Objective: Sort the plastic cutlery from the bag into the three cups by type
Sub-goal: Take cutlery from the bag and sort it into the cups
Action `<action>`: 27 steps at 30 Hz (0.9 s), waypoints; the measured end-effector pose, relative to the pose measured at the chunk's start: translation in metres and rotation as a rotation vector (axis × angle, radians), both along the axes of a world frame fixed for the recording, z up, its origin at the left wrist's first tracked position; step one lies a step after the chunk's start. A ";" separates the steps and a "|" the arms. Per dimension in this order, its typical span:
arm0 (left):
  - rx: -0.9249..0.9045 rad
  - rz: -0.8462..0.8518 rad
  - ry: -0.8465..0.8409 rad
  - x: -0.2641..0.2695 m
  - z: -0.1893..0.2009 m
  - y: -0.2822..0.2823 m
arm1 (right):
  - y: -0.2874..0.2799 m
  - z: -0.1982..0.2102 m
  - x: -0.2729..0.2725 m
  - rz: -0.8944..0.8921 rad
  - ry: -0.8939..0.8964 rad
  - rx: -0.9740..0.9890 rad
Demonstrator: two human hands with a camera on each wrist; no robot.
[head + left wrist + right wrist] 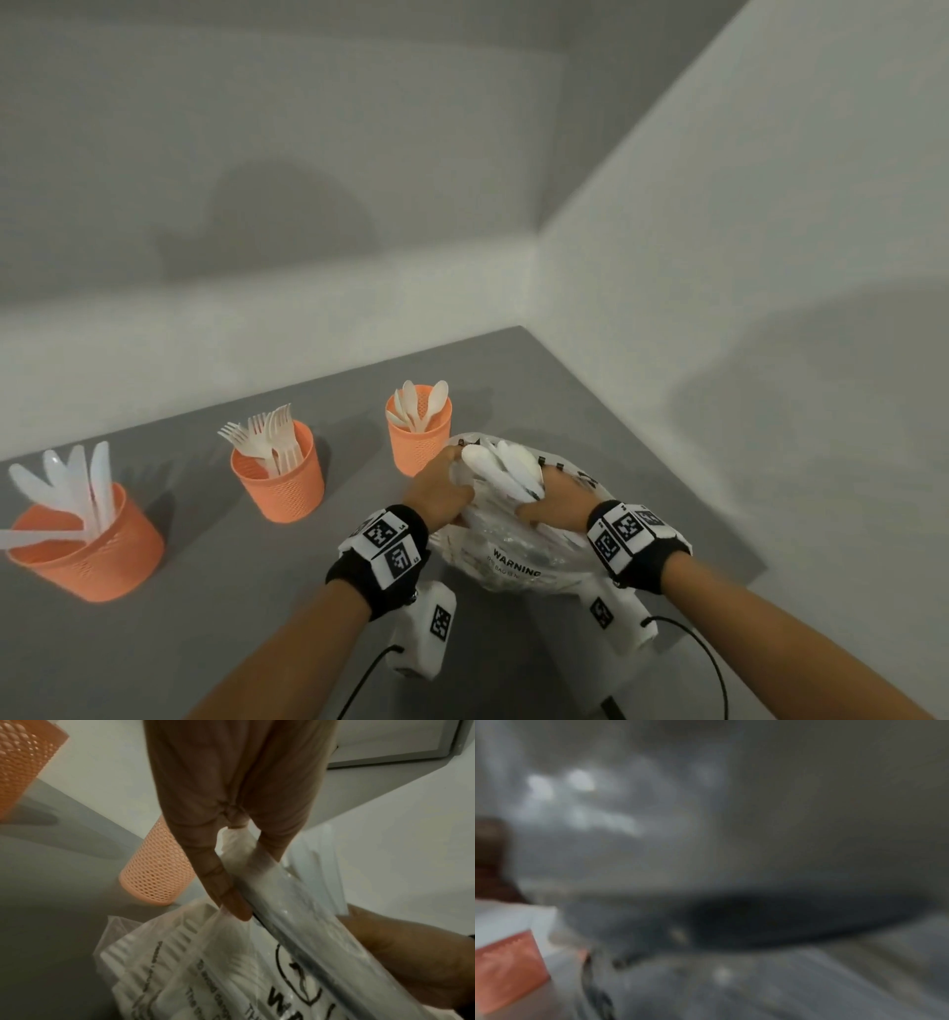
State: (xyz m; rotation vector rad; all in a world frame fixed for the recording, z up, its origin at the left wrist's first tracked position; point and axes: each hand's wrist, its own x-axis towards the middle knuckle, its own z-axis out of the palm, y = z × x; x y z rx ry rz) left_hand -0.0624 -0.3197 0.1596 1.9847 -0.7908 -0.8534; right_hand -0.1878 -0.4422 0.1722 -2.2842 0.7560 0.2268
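Three orange mesh cups stand in a row on the grey table: the knife cup [87, 545] at left, the fork cup [280, 478] in the middle, the spoon cup [418, 431] at right. A clear plastic bag [513, 557] printed WARNING lies just in front of the spoon cup. My left hand [454, 480] pinches the bag's left rim [231, 923]. My right hand [539, 501] is at the bag's mouth and grips a bundle of white cutlery [500, 470] that points up and left. What type these pieces are is unclear. More cutlery shows through the bag [231, 973].
White walls meet in a corner behind and right of the table [205, 642], close to the bag. The spoon cup [156, 870] stands a short way beyond my left hand [254, 882]. The right wrist view is blurred; only an orange cup [505, 971] shows at its lower left.
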 end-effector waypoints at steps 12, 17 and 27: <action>-0.236 0.244 0.398 0.010 0.018 0.046 | 0.043 0.060 0.064 -0.225 -0.583 0.576; -0.354 0.461 0.909 0.022 0.015 0.093 | 0.092 0.052 0.114 -0.268 -0.672 0.730; -0.663 0.636 1.047 0.050 0.037 0.157 | 0.184 0.037 0.165 -0.223 -0.703 0.825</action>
